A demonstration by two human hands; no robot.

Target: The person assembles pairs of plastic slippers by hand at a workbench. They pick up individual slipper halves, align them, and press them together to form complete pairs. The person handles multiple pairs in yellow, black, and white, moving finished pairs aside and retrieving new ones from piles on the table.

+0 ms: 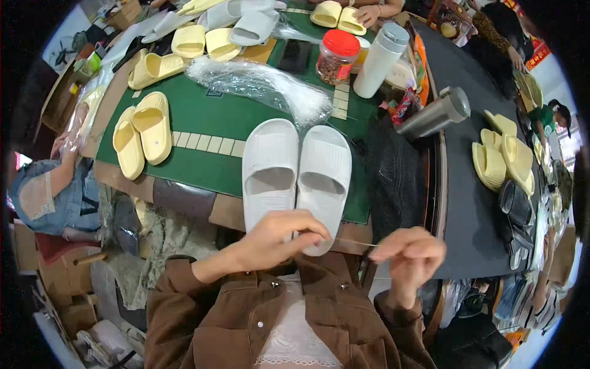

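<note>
A pair of pale grey slides, the left slide (pixel 269 175) and the right slide (pixel 324 184), lies side by side in front of me, heels toward me. My left hand (pixel 276 238) is closed over the heel ends, fingertips pinched. Off to the right, my right hand (pixel 410 255) is raised with its fingers pinched together. A thin pale strand (pixel 357 242) stretches between my two hands; its exact kind is too fine to make out. Beyond the slides lies a clear plastic bag (pixel 264 86) holding a bundle of fine white strands (pixel 304 101).
Yellow slides (pixel 152 128) sit on the green mat (pixel 209 117) at left, with more slides behind. A red-lidded jar (pixel 337 56), a white bottle (pixel 381 59) and a steel tumbler (pixel 433 114) stand back right. Other people's hands (pixel 369 15) work around the table.
</note>
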